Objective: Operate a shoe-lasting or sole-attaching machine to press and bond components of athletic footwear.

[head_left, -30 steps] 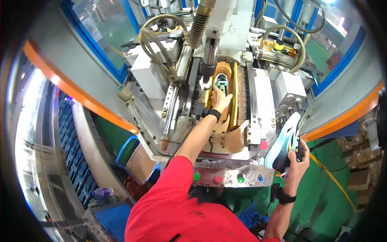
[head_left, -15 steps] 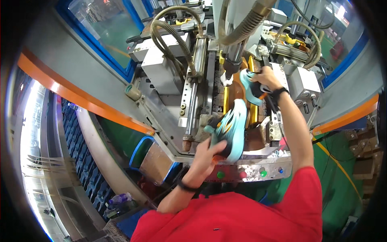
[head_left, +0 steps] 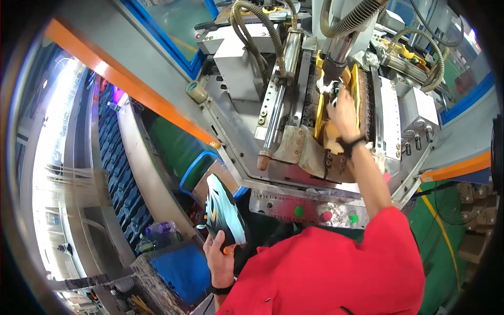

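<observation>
A light-blue and black shoe (head_left: 226,210) is in the left hand (head_left: 219,261), gripped at its heel, beside the stool (head_left: 215,176); a moment earlier it was over the front of the press (head_left: 291,144). The right hand (head_left: 344,113), which gripped another shoe before, now reaches down between the press's yellow walls (head_left: 355,94), under the dark piston (head_left: 333,67). Its fingertips are partly hidden, so I cannot tell whether it grips anything. Green buttons (head_left: 298,211) line the front panel (head_left: 281,206).
</observation>
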Demonstrator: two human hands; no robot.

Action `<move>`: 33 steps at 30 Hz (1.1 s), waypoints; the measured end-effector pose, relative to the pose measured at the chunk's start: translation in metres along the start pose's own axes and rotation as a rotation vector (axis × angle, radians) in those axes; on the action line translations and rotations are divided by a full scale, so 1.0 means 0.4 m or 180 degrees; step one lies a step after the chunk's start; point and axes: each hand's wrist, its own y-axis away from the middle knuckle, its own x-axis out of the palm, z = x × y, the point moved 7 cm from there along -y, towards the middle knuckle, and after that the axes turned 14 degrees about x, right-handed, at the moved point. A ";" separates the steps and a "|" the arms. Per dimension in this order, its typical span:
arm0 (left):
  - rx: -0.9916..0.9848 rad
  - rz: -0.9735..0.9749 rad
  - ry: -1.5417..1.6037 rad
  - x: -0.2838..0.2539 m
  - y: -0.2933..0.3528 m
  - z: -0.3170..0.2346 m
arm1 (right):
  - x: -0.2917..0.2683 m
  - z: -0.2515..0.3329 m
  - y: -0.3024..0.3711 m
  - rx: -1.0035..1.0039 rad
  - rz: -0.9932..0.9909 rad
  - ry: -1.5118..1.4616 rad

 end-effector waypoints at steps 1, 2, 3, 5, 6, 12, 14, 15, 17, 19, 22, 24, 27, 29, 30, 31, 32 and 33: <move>0.0007 -0.0111 0.0044 -0.012 0.007 0.012 | -0.044 0.041 0.088 -0.0080 0.0324 -0.0473; 0.0018 -0.0143 0.0025 -0.023 0.012 0.021 | -0.112 0.106 0.184 -0.0236 0.0314 -0.0910; 0.0015 -0.0186 0.0009 -0.034 0.017 0.030 | -0.171 0.178 0.273 0.0086 0.1062 -0.0986; -0.0009 -0.0200 -0.0040 -0.001 0.022 0.042 | -0.175 0.208 0.462 -0.0258 0.1143 -0.1516; -0.0013 -0.0188 -0.0067 0.010 0.027 0.048 | -0.134 0.203 0.540 -0.0267 0.1163 -0.1601; -0.0280 -0.0137 -0.0127 0.055 0.094 0.069 | 0.171 0.081 0.832 -0.0361 0.2188 -0.0915; -0.0355 -0.0051 -0.0133 0.028 0.108 0.083 | 0.183 0.071 0.848 -0.0531 0.2012 -0.0942; -0.0328 -0.0049 -0.0131 0.027 0.115 0.084 | 0.196 0.065 0.851 -0.0413 0.2180 -0.1008; -0.0285 -0.0045 -0.0092 0.030 0.124 0.083 | 0.177 0.072 0.836 -0.0094 0.2324 -0.1219; -0.0310 -0.0323 -0.0013 0.030 0.127 0.083 | 0.052 0.124 0.713 -0.0154 0.1964 -0.1701; -0.0120 -0.0246 0.0053 0.005 0.129 0.081 | -0.266 0.223 0.404 -0.0052 0.1296 -0.2571; -0.0090 -0.0224 0.0097 -0.015 0.125 0.093 | -0.368 0.176 0.168 0.0084 -0.0139 -0.1556; -0.0071 -0.0244 0.0127 -0.011 0.120 0.104 | -0.549 0.207 -0.204 -0.0447 -0.1902 -0.2279; -0.0162 -0.0153 0.0157 0.011 0.117 0.112 | -0.548 0.207 -0.395 -0.0700 -0.1976 -0.2399; -0.0159 -0.0142 0.0152 0.013 0.118 0.116 | -0.538 0.191 -0.447 -0.0574 -0.2225 -0.2252; -0.0150 -0.0179 0.0180 0.008 0.120 0.119 | -0.536 0.195 -0.449 -0.0569 -0.2211 -0.2274; -0.0149 -0.0229 0.0213 -0.002 0.129 0.124 | -0.529 0.200 -0.458 -0.0357 -0.1941 -0.2249; -0.0129 -0.0216 0.0220 -0.004 0.128 0.126 | -0.522 0.202 -0.464 -0.0144 -0.1674 -0.2217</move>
